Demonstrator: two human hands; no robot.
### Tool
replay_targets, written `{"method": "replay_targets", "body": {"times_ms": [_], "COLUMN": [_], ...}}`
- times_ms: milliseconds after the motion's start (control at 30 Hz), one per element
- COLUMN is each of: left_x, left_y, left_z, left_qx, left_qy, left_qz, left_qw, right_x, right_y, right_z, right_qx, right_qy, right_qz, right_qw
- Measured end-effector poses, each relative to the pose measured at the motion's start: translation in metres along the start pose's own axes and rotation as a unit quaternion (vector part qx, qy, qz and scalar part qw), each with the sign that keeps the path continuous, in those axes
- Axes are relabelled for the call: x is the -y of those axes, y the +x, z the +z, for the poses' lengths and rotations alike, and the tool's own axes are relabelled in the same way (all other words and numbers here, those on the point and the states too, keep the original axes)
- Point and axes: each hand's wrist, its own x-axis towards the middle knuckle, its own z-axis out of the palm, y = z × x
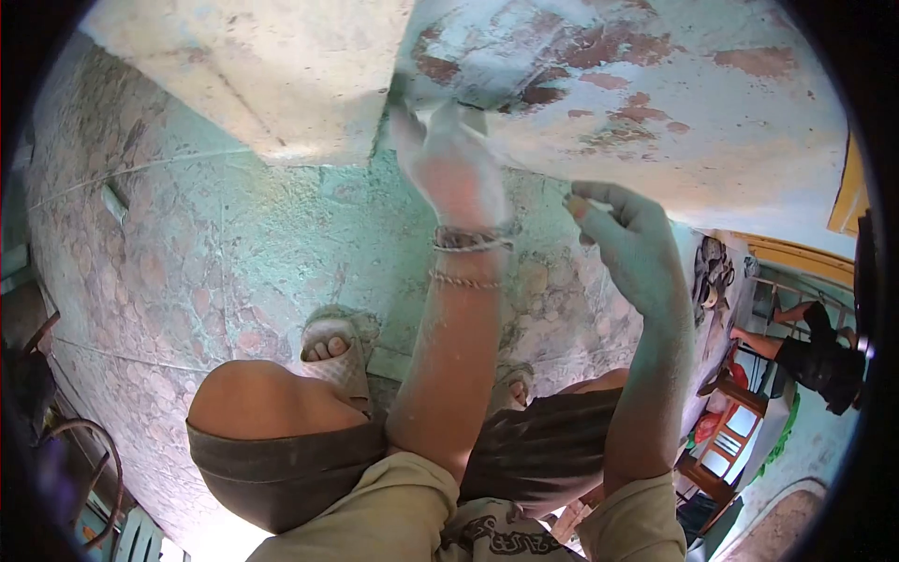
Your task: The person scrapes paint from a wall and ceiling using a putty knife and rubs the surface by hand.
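My left hand (pixel 449 155), dusted white and wearing braided bracelets (pixel 473 240) at the wrist, reaches up to the foot of the patchy wall (pixel 646 84), beside the corner of a cream block (pixel 272 66). Its fingers are smeared by motion, and whatever they may hold cannot be made out. To the right, my right hand (pixel 618 229) hangs in front of the wall's lower edge, also dusty. Its thumb and fingers are curled together around something small that I cannot make out.
Stone-patterned floor (pixel 150 281) surrounds my sandalled foot (pixel 328 351). A small pale piece (pixel 114 202) lies at the left. Shoes (pixel 714 272) stand by the wall at right. Farther right are a person in dark clothes (pixel 810 361) and a wooden chair (pixel 730 436).
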Motion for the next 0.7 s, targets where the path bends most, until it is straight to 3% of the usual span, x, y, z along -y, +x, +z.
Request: {"method": "replay_targets", "body": {"times_ms": [100,200,400,533,700], "left_x": [-0.013,-0.015,0.002,-0.013,0.052], "left_y": [-0.011,-0.024,0.011,0.01,0.022], "left_z": [0.016,0.015,0.004,-0.003,-0.051], "left_qx": [0.06,0.003,0.145,0.117,0.077], "left_qy": [0.116,0.205,0.384,0.584,0.718], "left_qz": [0.124,0.155,0.457,0.304,0.086], "left_qw": [0.984,0.967,0.789,0.743,0.687], "right_x": [-0.028,-0.03,-0.019,-0.034,-0.055], "right_y": [0.003,0.0,-0.01,-0.01,-0.006], "right_z": [0.001,-0.003,-0.016,-0.019,-0.024], "right_qx": [0.025,0.039,0.082,0.099,0.105], "right_qy": [0.001,0.027,0.023,0.028,0.038], "right_qz": [0.007,-0.029,0.002,0.01,-0.019], "right_qw": [1.0,0.998,0.996,0.995,0.994]}}
